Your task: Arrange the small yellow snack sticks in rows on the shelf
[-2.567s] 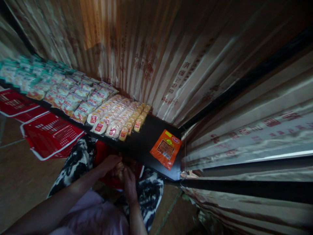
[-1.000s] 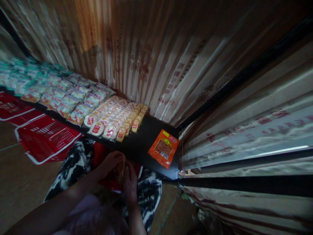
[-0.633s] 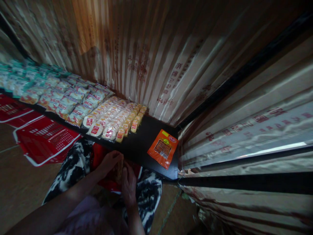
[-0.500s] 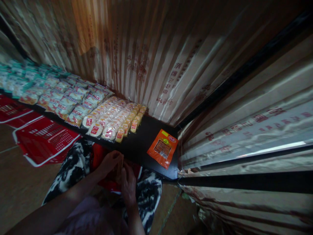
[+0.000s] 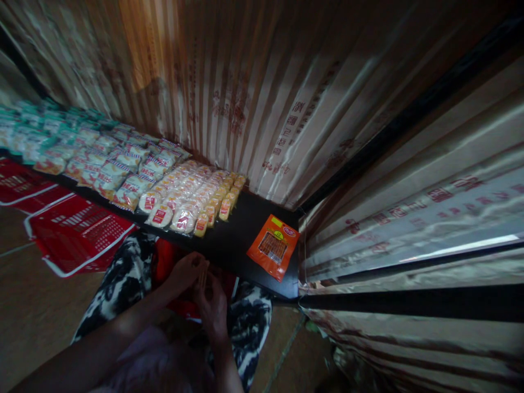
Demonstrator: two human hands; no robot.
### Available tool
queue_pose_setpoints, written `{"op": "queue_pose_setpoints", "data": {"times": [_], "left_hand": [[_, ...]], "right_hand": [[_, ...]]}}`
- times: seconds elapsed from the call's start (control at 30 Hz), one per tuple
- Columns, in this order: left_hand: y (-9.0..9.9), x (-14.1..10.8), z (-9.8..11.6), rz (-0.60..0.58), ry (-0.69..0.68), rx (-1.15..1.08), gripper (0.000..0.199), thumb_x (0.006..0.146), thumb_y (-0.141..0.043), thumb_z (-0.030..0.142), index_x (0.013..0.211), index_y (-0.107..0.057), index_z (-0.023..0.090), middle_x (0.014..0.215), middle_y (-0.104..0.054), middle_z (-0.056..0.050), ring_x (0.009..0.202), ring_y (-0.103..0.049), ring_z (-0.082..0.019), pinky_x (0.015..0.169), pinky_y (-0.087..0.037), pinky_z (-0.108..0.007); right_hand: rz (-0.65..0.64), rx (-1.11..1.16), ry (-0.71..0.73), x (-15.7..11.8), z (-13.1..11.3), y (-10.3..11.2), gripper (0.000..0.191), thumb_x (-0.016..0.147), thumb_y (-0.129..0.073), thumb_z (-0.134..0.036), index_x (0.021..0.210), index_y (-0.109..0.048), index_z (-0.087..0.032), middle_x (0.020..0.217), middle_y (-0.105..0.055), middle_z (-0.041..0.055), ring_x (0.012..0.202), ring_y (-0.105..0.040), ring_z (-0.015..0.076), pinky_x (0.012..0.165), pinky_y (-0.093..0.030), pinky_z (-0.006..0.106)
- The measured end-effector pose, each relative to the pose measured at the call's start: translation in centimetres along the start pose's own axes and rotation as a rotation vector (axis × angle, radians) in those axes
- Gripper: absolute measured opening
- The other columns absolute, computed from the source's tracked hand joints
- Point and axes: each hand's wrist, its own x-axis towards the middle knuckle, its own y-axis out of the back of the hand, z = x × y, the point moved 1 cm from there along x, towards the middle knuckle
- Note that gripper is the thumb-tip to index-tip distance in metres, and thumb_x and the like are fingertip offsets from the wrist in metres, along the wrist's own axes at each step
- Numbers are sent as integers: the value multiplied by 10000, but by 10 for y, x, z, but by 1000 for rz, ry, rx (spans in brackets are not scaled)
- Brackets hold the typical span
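Note:
My left hand (image 5: 188, 272) and my right hand (image 5: 215, 307) meet low in front of me, above a red basket (image 5: 164, 262) between my knees. Pinched between them is a small, thin tan item (image 5: 202, 278) that looks like narrow strips; dim light hides its exact kind. The left fingers close on its upper end, and those of the right hand close around its right side and lower part. An orange snack packet (image 5: 273, 247) with brown sticks shown on it lies on the black bench (image 5: 233, 237), to the right of both hands.
Rows of round white wrapped snacks (image 5: 184, 220) and yellow ones (image 5: 201, 224) line the bench. Farther left lie snack bags (image 5: 130, 191) and green packets (image 5: 30, 139). Red baskets (image 5: 82, 229) stand on the floor. Pleated curtains (image 5: 262, 109) hang behind, with a dark bar (image 5: 409, 125) across them.
My right hand has shifted slightly, and its fingers have bent more around the tan item. The left hand stays nearly in place. Things on the bench have not moved.

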Motion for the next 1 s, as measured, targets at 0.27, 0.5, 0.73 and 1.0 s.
{"op": "queue_pose_setpoints", "data": {"times": [0.27,0.5,0.73,1.0], "left_hand": [[0,-2,7,29,-9,88,282,743,-498,429,841,-602,186,838,-657,-28,800,-616,-178,737,-453,-278],[0,-4,7,40,-25,75,320,733,-504,440,889,-619,185,909,-668,-46,847,-619,-185,786,-459,-293],[3,-10,19,47,18,-128,298,737,-469,401,858,-614,170,781,-681,-38,770,-641,-193,681,-497,-291],[4,-12,21,105,-42,-159,260,747,-422,338,859,-597,180,838,-669,-41,754,-634,-174,705,-500,-291]], "right_hand": [[79,-81,87,2,-1,1,301,810,-553,-374,1035,-631,-190,986,-653,83,944,-611,211,833,-479,313],[92,-56,65,2,-5,1,302,838,-516,-376,1035,-637,-183,951,-673,82,892,-634,203,783,-489,286],[125,-50,44,2,4,0,346,841,-506,-386,1071,-635,-162,1011,-679,104,943,-636,219,820,-483,296],[196,-2,8,14,0,9,470,822,-518,-455,1161,-600,-140,1140,-647,126,1044,-608,250,891,-474,332]]}}
